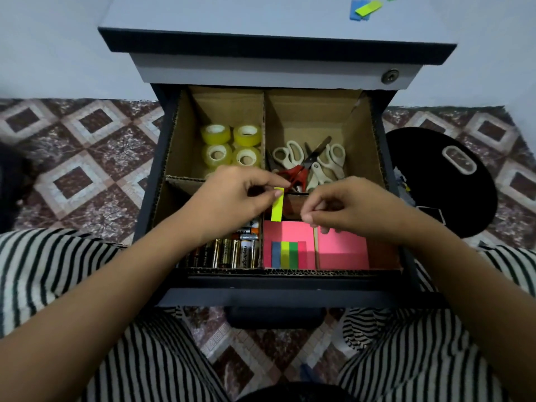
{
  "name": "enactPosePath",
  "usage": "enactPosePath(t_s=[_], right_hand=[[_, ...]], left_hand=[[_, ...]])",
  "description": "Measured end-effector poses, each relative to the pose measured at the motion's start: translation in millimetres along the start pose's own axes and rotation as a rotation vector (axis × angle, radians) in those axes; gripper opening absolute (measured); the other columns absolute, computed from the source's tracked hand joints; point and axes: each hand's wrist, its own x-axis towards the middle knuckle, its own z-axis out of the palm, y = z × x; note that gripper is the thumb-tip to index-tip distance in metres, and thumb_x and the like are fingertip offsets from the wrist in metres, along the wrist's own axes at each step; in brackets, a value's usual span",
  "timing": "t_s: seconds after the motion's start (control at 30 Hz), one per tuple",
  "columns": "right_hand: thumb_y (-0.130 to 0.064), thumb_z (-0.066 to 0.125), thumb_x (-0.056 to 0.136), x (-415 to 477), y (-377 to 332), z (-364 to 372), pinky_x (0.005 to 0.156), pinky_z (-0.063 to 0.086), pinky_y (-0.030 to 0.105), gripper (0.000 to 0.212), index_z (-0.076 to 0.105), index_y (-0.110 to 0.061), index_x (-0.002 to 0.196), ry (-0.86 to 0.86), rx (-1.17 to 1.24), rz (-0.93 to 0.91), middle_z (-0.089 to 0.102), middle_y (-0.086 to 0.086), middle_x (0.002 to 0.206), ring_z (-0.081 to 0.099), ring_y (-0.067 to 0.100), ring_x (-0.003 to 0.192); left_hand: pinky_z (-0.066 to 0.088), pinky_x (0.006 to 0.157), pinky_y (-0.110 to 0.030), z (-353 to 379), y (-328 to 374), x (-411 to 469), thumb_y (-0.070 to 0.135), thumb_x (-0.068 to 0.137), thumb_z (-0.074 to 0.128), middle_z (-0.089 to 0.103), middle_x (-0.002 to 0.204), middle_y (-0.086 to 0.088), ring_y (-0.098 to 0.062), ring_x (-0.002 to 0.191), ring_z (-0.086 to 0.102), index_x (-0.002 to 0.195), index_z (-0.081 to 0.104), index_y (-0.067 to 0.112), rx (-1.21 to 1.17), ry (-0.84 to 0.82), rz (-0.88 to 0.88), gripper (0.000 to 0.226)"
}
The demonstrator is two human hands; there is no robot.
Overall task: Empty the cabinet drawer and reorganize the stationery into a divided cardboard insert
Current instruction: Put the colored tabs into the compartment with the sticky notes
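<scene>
Cardboard insert [366,134] walls split our drawer [150,204] into compartments: tape rolls [232,146] back left, batteries [232,252] front left. Our left hand [240,195] pinches the top of a yellow-green flag strip [278,206], which hangs upright just above the pink sticky notes [342,252]. Scissors [307,163] lie behind. Our right hand [345,207], just beside the strip, is curled thumb to forefinger; we cannot tell if it holds anything. Bare cardboard shows behind tape and scissors.

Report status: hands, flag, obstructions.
Left hand pinches yellow-green flag above pink notes. Right hand fingers curled beside it, grip unclear. Nothing in the way.
</scene>
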Motion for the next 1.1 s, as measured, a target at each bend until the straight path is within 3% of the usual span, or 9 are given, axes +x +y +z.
enactPosePath(t_s=[0.13,0.27,0.4,0.57,0.73,0.9,1.1], right_hand=[[-0.012,0.065,0.086,0.5,-4.5,2.5,0.058,0.050,0.013,0.011,0.065,-0.022,0.084,0.170,0.209,-0.059,0.063,-0.003,0.074,0.064,0.004,0.064],[-0.011,0.067,0.084,7.1,-7.5,12.7,0.061,0.054,0.016,0.015,0.063,-0.026,0.086,0.270,0.193,-0.110,0.064,-0.008,0.072,0.065,0.003,0.066],[-0.012,0.071,0.081,11.8,-11.0,18.5,0.063,0.054,0.019,0.007,0.067,-0.015,0.087,0.256,0.186,-0.111,0.065,-0.008,0.068,0.062,0.000,0.063],[-0.008,0.067,0.084,12.8,-12.8,16.7,0.063,0.057,0.022,0.011,0.064,-0.019,0.082,0.240,0.147,-0.105,0.067,-0.004,0.071,0.068,0.008,0.068],[-0.005,0.064,0.085,11.9,-11.6,16.0,0.059,0.055,0.020,0.014,0.061,-0.018,0.079,0.028,0.194,0.015,0.069,0.005,0.068,0.069,0.013,0.067],[-0.009,0.064,0.085,16.4,-12.1,32.7,0.057,0.050,0.014,0.008,0.064,-0.015,0.081,-0.104,0.084,0.084,0.069,-0.001,0.065,0.063,0.001,0.057],[0.000,0.059,0.085,32.1,-6.9,52.1,0.053,0.050,0.018,0.019,0.057,-0.015,0.073,-0.161,0.082,0.166,0.064,0.001,0.063,0.063,0.011,0.060]], left_hand=[[0.048,0.079,-0.014,3.6,1.2,-1.1,0.016,0.086,0.065,0.067,0.087,0.008,-0.002,0.085,0.062,0.118,0.062,0.021,-0.065,-0.006,0.012,0.032],[0.048,0.076,-0.010,4.3,2.7,-1.9,0.013,0.085,0.067,0.067,0.081,0.006,-0.001,0.083,0.062,0.121,0.057,0.020,-0.095,-0.004,0.038,0.039],[0.046,0.077,-0.007,5.2,2.9,-2.0,0.009,0.084,0.066,0.067,0.083,0.006,0.000,0.087,0.062,0.124,0.055,0.019,-0.097,-0.007,0.068,0.042],[0.043,0.078,-0.004,3.9,-0.2,-1.6,0.014,0.088,0.063,0.067,0.085,0.011,0.005,0.089,0.060,0.123,0.054,0.023,-0.060,0.011,0.095,0.037],[0.035,0.070,0.002,-6.2,-9.2,2.6,0.021,0.091,0.055,0.067,0.101,0.004,0.011,0.084,0.053,0.116,0.063,0.012,0.160,0.138,0.172,0.028],[0.043,0.083,-0.024,-13.3,-19.1,6.7,0.027,0.089,0.047,0.067,0.103,-0.005,-0.019,0.098,0.060,0.109,0.066,0.009,0.287,0.151,0.121,0.033],[0.045,0.084,-0.028,-12.0,-19.4,6.3,0.028,0.088,0.046,0.066,0.102,-0.005,-0.019,0.097,0.060,0.108,0.067,0.009,0.286,0.122,0.105,0.035]])
